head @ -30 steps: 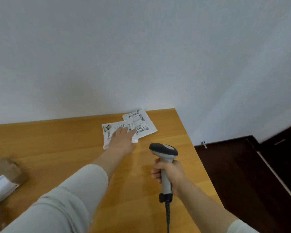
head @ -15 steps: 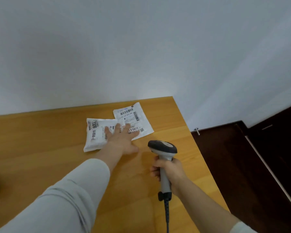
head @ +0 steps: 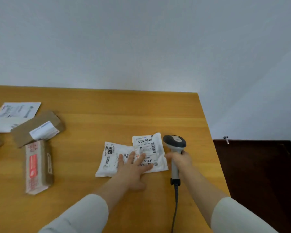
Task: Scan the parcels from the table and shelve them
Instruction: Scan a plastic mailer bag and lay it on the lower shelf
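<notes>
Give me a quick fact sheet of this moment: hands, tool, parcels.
left hand: flat, fingers spread, pressing on both white bags
right hand: grips the scanner, upright beside the bags
7009 bag: label up, against the barcode bag
table: wooden
further left: brown box, red-labelled box, white envelope

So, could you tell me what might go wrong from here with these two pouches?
The left hand lies flat across the 7009 pouch and the overlapping right pouch, hiding part of each label, so the scanner may misread or pick the wrong one. Lifting one pouch could drag the other along.
</notes>
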Motion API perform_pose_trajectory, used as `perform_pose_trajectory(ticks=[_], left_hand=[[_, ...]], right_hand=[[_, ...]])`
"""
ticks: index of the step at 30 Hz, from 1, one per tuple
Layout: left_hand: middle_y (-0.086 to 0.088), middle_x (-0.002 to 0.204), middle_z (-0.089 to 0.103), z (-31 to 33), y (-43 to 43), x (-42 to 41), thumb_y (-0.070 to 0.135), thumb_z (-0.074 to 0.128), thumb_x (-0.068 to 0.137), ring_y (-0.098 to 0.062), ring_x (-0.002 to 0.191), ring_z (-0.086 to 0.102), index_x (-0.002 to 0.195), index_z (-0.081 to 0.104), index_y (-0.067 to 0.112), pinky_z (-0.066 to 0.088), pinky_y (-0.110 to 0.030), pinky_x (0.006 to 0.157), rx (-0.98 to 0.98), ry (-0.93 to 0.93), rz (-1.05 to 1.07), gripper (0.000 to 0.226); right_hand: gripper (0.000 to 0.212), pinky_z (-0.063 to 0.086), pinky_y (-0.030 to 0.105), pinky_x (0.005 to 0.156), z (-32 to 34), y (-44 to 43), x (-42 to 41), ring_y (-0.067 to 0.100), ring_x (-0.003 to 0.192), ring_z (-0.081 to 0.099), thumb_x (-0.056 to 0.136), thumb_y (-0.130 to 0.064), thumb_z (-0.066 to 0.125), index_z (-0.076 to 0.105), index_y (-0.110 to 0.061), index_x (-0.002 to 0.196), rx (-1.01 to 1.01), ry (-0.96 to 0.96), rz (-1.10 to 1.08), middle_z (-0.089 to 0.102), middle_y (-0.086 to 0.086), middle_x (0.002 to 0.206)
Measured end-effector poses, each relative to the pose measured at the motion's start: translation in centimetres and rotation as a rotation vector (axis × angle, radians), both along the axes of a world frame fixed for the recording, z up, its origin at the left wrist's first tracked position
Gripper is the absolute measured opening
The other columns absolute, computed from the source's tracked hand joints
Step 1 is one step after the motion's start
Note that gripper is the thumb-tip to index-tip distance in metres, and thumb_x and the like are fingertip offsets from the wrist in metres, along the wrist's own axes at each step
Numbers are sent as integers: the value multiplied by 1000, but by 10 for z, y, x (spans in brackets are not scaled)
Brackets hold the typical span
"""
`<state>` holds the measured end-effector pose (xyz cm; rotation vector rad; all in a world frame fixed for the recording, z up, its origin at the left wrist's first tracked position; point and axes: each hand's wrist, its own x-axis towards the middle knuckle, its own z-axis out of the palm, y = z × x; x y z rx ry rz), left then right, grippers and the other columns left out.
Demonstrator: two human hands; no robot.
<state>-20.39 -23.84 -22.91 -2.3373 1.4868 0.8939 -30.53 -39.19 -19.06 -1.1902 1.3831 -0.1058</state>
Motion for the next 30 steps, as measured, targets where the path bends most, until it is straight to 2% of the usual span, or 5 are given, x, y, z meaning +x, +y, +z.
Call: perform_pose_trajectory(ticks=[9,14,19,24,30], left_hand=[[-1,160,-15,10,38,-62,39,54,86,-28,144,-23,148,20,34,-8,-63,113,-86,5,48,71],[-9,158,0,34,45,-62,52,39,77,-25,147,-6,142,25,16,-5,-48,117,-264,12,435,75],[-10,151,31,77,11,-59,30,64,90,-29,135,37,153,5,12,37,-39,105,-648,585,1212,87],[-13,107,71,102,10,-49,12,73,83,-28,93,70,116,61,5,54,-50,88,-783,828,1406,36],[-12,101,71,117,46,-30,3,65,88,-27,88,69,107,64,4,57,-40,72,-1008,750,1619,19]], right_hand=[[28,56,51,84,-24,32,-31,33,90,68,69,1,75,64,-9,93,184,-17,113,70,12,96],[21,55,46,86,-4,15,-47,28,87,64,70,8,69,64,-10,78,114,-117,29,68,10,90],[26,56,44,70,24,12,-52,29,77,61,58,19,60,60,-7,63,91,-267,66,66,11,80],[25,47,30,54,58,18,-48,24,64,56,66,20,60,59,-4,69,134,-419,182,62,7,68],[22,56,39,70,80,40,-37,19,76,62,80,5,70,67,-7,98,129,-472,278,69,6,92]])
